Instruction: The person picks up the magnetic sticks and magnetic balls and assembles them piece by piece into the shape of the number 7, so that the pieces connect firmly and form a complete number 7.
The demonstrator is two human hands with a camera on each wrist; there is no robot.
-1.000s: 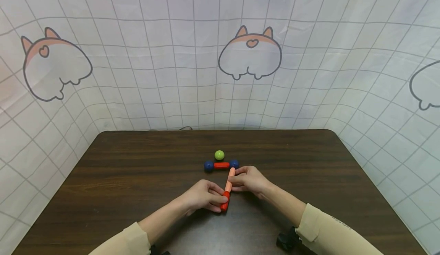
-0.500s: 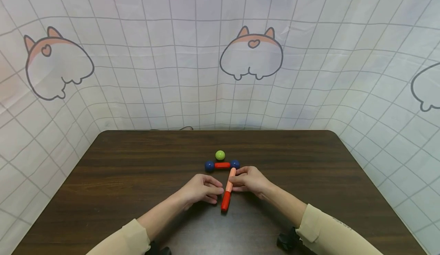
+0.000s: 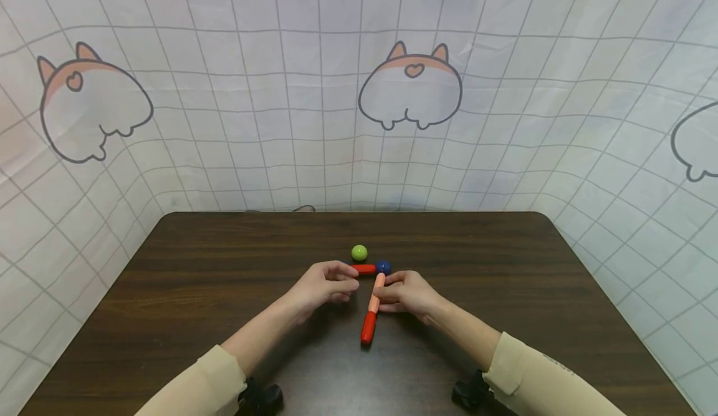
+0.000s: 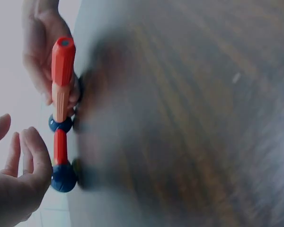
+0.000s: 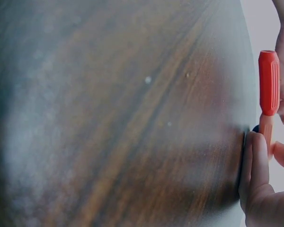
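Note:
My right hand (image 3: pixel 409 292) pinches a ribbed orange rod (image 3: pixel 374 304) between thumb and fingers. End to end with it, on the near side, is a red rod (image 3: pixel 368 328); in the left wrist view its free end shows a small grey disc. At its far end the orange rod meets a blue ball (image 3: pixel 384 267). A shorter red rod (image 3: pixel 366 269) runs left from there to a second blue ball (image 4: pixel 64 178), mostly covered by my left hand in the head view. My left hand (image 3: pixel 320 288) holds nothing, fingers loosely bent beside that shorter rod.
Just behind the shorter red rod lies a green ball (image 3: pixel 359 253). Everything rests on a dark wood-grain table (image 3: pixel 224 247). A white grid-patterned cloth (image 3: pixel 252 123) surrounds its back and sides, and a thin dark cable (image 3: pixel 305 208) shows at the back edge.
My left hand has let go of the near red rod and moved up and left, over the left blue ball. The right hand keeps its pinch on the orange rod, nearly still.

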